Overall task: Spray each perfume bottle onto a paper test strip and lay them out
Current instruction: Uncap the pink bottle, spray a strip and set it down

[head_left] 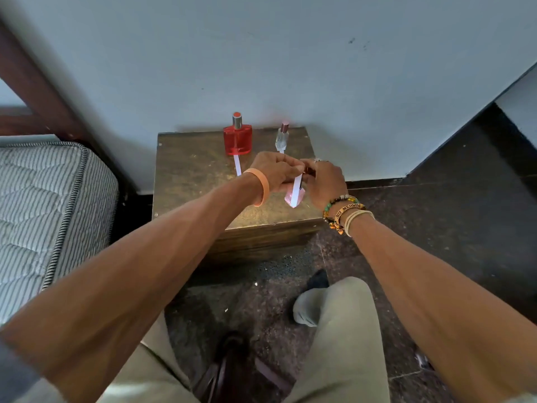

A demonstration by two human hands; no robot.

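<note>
Orange rubber band [262,187] on my left wrist. Right wrist: coloured bead bracelet [333,202], orange lettered band [347,210], cream cords [356,218]. Silver ring [317,160] on my right hand [325,181]. Forearms [145,271] bare. Olive-grey trousers [343,330], dark footwear [318,279].

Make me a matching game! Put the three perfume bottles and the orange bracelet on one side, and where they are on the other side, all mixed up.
Things
1. red perfume bottle
2. clear perfume bottle
3. pink perfume bottle
4. orange wristband

Places
a. on the left wrist
b. in the right hand's grip, behind the paper test strip the left hand pinches
c. standing at the back of the wooden table, left side
d. standing at the back of the table, right side

Pairs: 1-c, 2-d, 3-b, 4-a
</note>
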